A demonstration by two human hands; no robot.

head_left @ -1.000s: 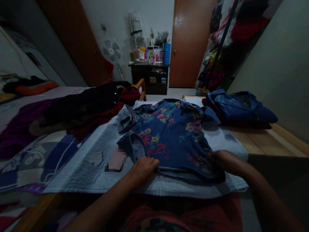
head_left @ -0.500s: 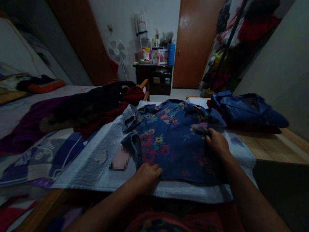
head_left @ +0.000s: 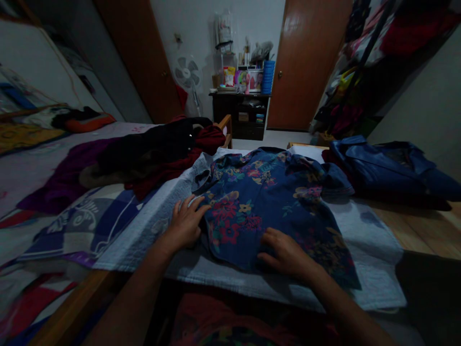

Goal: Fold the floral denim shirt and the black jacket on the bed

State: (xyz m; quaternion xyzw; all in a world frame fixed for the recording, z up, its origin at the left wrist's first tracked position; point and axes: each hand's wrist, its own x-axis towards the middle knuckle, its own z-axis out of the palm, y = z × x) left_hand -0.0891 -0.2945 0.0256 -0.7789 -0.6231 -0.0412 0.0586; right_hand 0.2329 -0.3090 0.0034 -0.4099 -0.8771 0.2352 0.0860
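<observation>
A dark blue shirt (head_left: 252,211) with a print of red, yellow and green flowers lies spread on a pale cloth (head_left: 151,254), collar away from me. My left hand (head_left: 185,223) rests at the shirt's left edge with its fingers spread. My right hand (head_left: 283,252) is over the lower middle of the shirt, fingers bent and thumb apart, with no fabric seen pinched in it. At the right, the hem runs out toward a pointed corner. Part of the left edge is hidden by my left hand.
Folded blue denim clothing (head_left: 392,166) is stacked on the right, on a wooden surface (head_left: 425,226). On the left, dark clothes (head_left: 151,146) lie heaped on a bed (head_left: 25,173). A fan (head_left: 188,74) and a dark cabinet (head_left: 239,115) stand at the back.
My right hand has let go of the shirt's right side and moved to its lower middle. My left hand has moved from the hem up to the left edge, where a cuff showed before.
</observation>
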